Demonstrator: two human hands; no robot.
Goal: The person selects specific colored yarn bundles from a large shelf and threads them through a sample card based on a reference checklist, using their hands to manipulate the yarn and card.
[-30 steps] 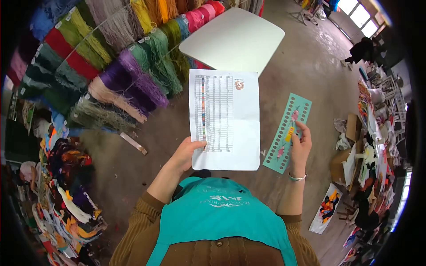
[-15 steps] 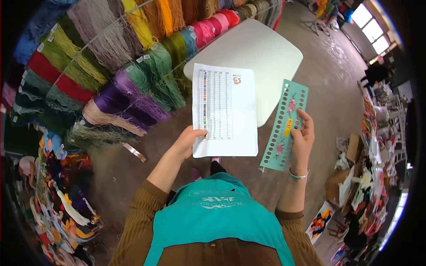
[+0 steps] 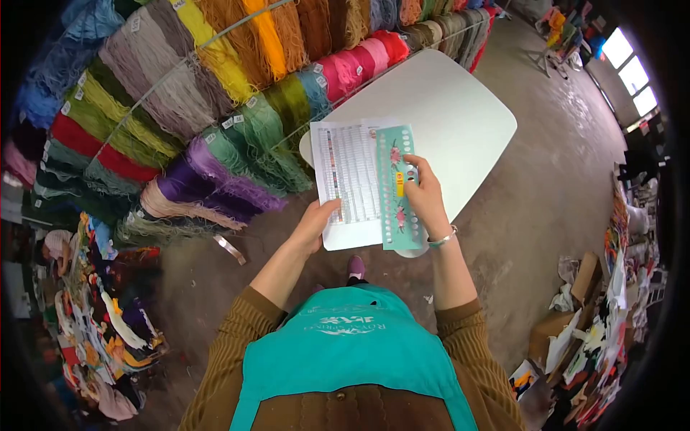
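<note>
My left hand (image 3: 313, 224) grips a white printed sheet (image 3: 352, 231) at its lower left edge, thumb on top. A table of rows with a narrow coloured column is printed on it. In my right hand (image 3: 427, 200) is a teal thread card (image 3: 392, 233) with rows of holes along both long sides, pink flowers and a yellow label. The card overlaps the right part of the sheet and hides some of it. My right thumb and forefinger are on the card's right edge.
Skeins of coloured thread (image 3: 237, 158) hang on bars at the left and ahead. Beyond the sheet stands a white table (image 3: 460, 122). Piles of coloured material (image 3: 108, 337) lie at the lower left, and a cardboard box (image 3: 550, 334) at the right.
My right hand has brought the thread card leftward from beside the sheet onto its right part. My left hand still holds the sheet. The view has shifted slightly.
</note>
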